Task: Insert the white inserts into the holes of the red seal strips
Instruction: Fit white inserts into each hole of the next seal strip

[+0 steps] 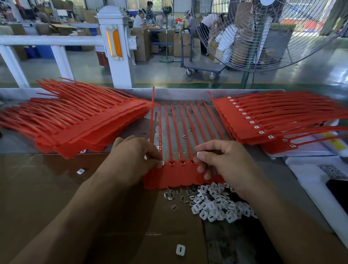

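A red seal strip sheet (177, 175) lies flat in front of me, its tails running away across the bench. Along its head row, a few open holes (182, 162) show metal inside. My left hand (133, 154) presses a white insert (162, 163) into the leftmost hole with curled fingertips. My right hand (221, 161) pinches another white insert (200, 154) at the strip's right part. A heap of loose white inserts (216, 204) lies just below the sheet, under my right wrist.
A stack of red strips (72, 121) lies at the left, and a stack with white inserts fitted (270, 117) at the right. Single inserts lie at the left (80, 171) and near me (180, 249). White papers (314, 176) sit far right. A large fan (274, 23) stands behind.
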### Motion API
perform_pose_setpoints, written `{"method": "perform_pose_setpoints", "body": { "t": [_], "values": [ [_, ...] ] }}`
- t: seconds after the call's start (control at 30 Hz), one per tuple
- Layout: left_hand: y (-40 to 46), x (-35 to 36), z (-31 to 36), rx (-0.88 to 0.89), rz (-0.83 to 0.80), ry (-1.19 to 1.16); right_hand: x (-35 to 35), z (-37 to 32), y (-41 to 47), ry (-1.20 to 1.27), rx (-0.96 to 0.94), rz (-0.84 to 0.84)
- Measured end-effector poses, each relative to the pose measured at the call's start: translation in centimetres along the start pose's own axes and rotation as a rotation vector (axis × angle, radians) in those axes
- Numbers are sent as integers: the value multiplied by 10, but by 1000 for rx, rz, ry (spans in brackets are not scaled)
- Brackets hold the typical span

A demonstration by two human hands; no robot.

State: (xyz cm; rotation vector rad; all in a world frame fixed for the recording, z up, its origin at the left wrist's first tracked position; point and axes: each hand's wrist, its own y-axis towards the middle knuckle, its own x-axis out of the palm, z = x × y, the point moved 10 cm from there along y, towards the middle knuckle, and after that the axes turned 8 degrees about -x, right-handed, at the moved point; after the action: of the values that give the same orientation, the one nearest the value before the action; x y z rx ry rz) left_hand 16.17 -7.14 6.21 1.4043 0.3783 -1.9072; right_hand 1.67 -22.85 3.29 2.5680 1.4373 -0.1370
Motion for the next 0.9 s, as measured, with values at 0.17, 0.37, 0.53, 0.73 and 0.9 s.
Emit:
{"method": "perform_pose_setpoints", "body": {
  "t": [0.17,0.37,0.53,0.73,0.9],
  "values": [
    [2,3,-2,4,5,43,1,-1,0,-28,-19,-5],
    [2,-2,1,32,12,43,0,-1,-1,-38,-24,-1],
    [-3,0,9,97,-10,79,0,-1,-2,-48,-24,5],
    [-5,4,12,122,-111,134,2,1,-2,-80,-16,-7],
    [-9,7,11,119,-205,185,4,1,-3,-117,-16,-17]
  ]
}}
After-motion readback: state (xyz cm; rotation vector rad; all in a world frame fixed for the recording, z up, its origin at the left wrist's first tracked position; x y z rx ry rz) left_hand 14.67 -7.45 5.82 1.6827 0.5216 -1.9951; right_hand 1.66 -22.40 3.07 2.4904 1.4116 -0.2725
